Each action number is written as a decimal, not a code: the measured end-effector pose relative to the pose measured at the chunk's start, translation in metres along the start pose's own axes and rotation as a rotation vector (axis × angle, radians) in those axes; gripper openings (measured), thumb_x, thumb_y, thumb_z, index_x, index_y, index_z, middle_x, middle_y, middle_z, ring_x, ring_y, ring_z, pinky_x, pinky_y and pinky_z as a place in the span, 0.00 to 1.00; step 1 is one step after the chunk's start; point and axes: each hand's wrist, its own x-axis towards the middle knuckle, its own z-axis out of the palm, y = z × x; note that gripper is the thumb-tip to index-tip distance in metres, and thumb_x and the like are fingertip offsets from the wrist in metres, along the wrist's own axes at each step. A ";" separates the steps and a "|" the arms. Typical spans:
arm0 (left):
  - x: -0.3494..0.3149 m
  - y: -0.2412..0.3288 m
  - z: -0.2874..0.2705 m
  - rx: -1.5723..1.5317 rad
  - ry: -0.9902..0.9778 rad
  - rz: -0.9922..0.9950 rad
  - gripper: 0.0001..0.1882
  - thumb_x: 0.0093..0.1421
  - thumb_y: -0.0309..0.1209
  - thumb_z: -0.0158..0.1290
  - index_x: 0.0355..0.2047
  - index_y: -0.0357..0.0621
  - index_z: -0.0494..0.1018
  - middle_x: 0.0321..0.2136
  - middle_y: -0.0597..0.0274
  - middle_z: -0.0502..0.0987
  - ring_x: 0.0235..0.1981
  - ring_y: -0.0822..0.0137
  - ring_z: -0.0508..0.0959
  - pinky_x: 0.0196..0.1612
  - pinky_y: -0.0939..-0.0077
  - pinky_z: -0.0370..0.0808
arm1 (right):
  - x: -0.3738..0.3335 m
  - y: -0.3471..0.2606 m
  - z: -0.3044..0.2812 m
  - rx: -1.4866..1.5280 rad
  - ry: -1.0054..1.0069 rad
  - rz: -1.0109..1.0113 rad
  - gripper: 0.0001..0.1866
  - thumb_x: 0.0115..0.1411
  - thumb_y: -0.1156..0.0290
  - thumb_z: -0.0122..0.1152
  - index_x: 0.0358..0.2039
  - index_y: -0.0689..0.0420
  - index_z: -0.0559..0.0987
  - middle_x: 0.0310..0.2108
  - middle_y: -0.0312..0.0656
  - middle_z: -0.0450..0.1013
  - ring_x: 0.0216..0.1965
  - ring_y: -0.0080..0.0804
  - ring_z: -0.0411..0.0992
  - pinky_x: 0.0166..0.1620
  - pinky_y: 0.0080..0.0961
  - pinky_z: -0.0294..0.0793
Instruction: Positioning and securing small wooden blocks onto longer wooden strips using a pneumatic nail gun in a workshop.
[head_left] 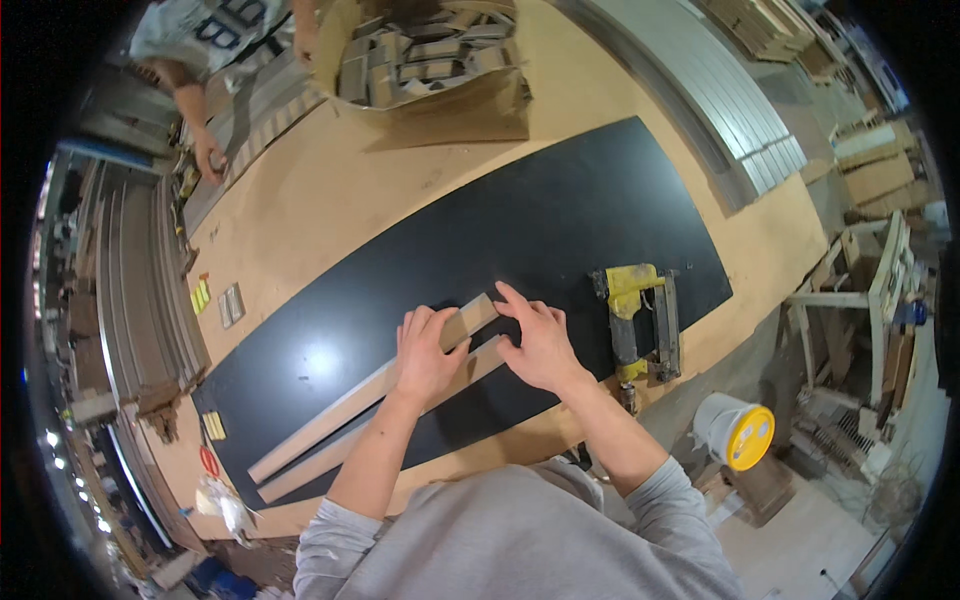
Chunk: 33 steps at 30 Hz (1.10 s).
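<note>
Head view: two long pale wooden strips point(330, 430) are laid side by side on a black rectangular panel point(560, 215). Their long axis runs from lower left, near the panel's corner, up to the right, where the ends sit under the hands. The left hand point(425, 350) is laid flat, fingers spread, pressing across both strips just short of their upper-right ends. The right hand point(540, 340) is set at the ends themselves, fingers curled over the tip of the upper strip; whether it is pinched or only pressed cannot be told. Both hands are touching the strips; most of the length trails away to the left hand's side.

A yellow and grey nail gun point(640, 320) is lying on the panel just right of the right hand, nearer that hand.

The panel is resting on a tan fibreboard bench point(320, 190). A cardboard box of short wooden pieces point(425, 55) is standing at the far edge. Another person's hand point(208, 155) is seen far left. A white bucket with yellow lid point(738, 430) is on the floor to the right.
</note>
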 end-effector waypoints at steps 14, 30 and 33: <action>-0.004 0.002 -0.006 -0.061 -0.026 -0.063 0.26 0.57 0.36 0.67 0.55 0.47 0.77 0.49 0.61 0.72 0.57 0.57 0.70 0.62 0.57 0.67 | -0.055 0.059 -0.058 -0.356 0.655 0.256 0.40 0.56 0.72 0.73 0.70 0.52 0.69 0.58 0.56 0.66 0.56 0.58 0.71 0.60 0.47 0.72; -0.006 -0.004 -0.008 -0.077 -0.029 -0.019 0.24 0.57 0.36 0.68 0.54 0.49 0.78 0.46 0.59 0.71 0.55 0.56 0.70 0.60 0.57 0.67 | -0.013 -0.036 -0.139 0.650 -0.188 0.326 0.45 0.61 0.88 0.60 0.77 0.47 0.60 0.46 0.37 0.77 0.31 0.22 0.73 0.34 0.23 0.75; -0.007 -0.006 -0.007 -0.080 -0.023 -0.011 0.25 0.56 0.35 0.69 0.54 0.49 0.77 0.46 0.59 0.71 0.54 0.56 0.70 0.59 0.57 0.68 | 0.009 -0.074 -0.115 0.541 -0.220 0.362 0.40 0.62 0.77 0.70 0.73 0.45 0.67 0.39 0.33 0.77 0.27 0.19 0.70 0.30 0.21 0.73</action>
